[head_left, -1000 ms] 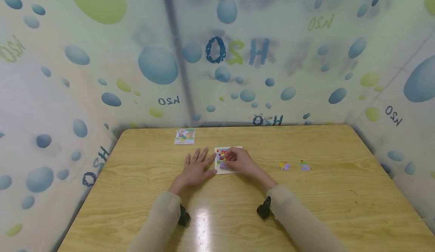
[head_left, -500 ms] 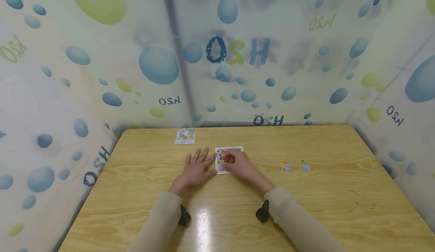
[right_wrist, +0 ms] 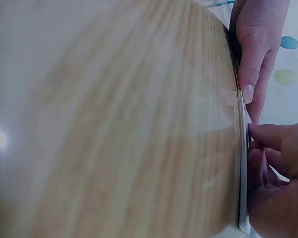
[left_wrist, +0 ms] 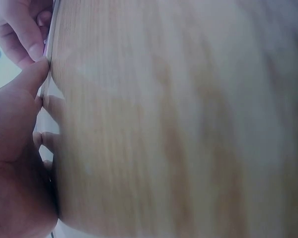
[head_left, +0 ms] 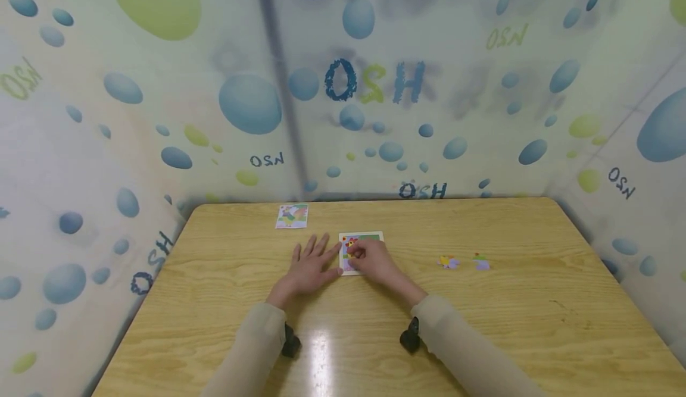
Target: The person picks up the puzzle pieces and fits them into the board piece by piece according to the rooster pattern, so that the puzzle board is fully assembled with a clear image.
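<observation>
A small puzzle board (head_left: 370, 233) with a pale rim lies at mid-table, with bright picture pieces on its left part. My left hand (head_left: 309, 270) rests on the table with fingers spread, its thumb and index fingertips touching the board's left edge. Over the board, my right hand (head_left: 373, 260) has curled fingers and pinches a puzzle piece against the surface. That piece is mostly hidden in the head view; a thin purple edge of the puzzle piece (right_wrist: 249, 130) shows under the thumb in the right wrist view. In the left wrist view the left thumb (left_wrist: 37, 72) meets the board's edge.
Two loose puzzle pieces, one yellow and purple (head_left: 447, 261) and one green and purple (head_left: 481, 262), lie to the right. A square picture card (head_left: 292, 216) sits near the table's back edge. Patterned fabric walls surround the wooden table (head_left: 482, 337).
My right hand has shifted slightly left and down over the board, showing more of its green upper right area. The left hand stays in place.
</observation>
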{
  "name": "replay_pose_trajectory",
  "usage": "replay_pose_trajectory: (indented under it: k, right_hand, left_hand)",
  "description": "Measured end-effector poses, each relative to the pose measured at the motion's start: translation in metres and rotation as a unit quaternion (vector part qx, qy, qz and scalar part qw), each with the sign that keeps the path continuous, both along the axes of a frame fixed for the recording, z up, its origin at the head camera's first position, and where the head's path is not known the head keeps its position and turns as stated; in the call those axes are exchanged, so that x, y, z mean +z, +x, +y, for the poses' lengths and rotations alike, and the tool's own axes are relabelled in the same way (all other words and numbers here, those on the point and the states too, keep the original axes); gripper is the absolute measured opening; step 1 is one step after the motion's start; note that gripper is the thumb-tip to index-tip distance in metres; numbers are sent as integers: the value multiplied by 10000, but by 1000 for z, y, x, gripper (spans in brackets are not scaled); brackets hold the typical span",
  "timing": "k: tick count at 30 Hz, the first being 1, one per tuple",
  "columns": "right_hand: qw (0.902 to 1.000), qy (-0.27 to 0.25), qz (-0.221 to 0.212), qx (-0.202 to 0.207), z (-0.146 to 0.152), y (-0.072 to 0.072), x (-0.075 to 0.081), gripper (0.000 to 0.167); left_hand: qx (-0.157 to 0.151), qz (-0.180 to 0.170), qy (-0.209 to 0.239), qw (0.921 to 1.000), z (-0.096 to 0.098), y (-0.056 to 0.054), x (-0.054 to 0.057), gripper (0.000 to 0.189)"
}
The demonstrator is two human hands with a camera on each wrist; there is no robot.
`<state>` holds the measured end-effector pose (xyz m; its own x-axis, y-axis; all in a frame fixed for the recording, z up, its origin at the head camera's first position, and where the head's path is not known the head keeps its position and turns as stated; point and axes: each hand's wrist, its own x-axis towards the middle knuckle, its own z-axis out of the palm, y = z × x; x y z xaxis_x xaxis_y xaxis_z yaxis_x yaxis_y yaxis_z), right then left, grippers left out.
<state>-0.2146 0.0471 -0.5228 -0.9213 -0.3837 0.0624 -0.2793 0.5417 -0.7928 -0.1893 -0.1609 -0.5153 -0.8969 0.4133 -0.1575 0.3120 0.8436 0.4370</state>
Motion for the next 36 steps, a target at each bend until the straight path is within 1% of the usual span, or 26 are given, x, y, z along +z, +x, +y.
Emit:
replay_pose_trajectory:
  k: [3, 6, 12, 18, 21, 23, 26, 29, 31, 33, 36]
  right_hand:
    - [9999, 113, 24, 25, 0, 0, 1, 17]
    - [9999, 116, 90, 26, -1, 1, 2, 18]
    - [9995, 192, 186, -165, -2, 2, 1, 15]
    - [9977, 468, 499, 21, -2, 3, 2, 11]
    - [9981, 399, 459, 110, 0, 3, 2, 14]
    - [9992, 205, 300, 145, 4, 2, 2, 17]
    - [9996, -232, -125, 63, 16, 1, 4, 23]
    - [9967, -544, -574, -159, 37, 0, 12, 28]
    - [9958, -628, -620, -253, 56, -1, 19, 32]
    - [9960, -634, -566, -277, 77, -3, 23, 34]
    - [9961, -658, -488, -334, 110, -5, 24, 37]
  left_hand:
    - [-11, 10, -20, 10000, 0, 0, -1, 65]
    - [5, 9, 2, 10000, -1, 0, -1, 66]
    - [18, 36, 28, 10000, 0, 0, 0, 65]
    - [-3, -16, 43, 10000, 0, 1, 1, 65]
    - [1, -16, 13, 10000, 0, 0, 0, 65]
    - [-4, 2, -9, 10000, 0, 0, 0, 65]
    - [-13, 18, -8, 10000, 1, 0, 0, 65]
    - [-15, 10, -26, 10000, 2, 0, -1, 65]
    - [-15, 27, -69, 10000, 1, -1, -2, 66]
    - [-4, 26, -92, 10000, 0, -1, -2, 66]
    - [-8, 19, -108, 9999, 0, -1, -2, 66]
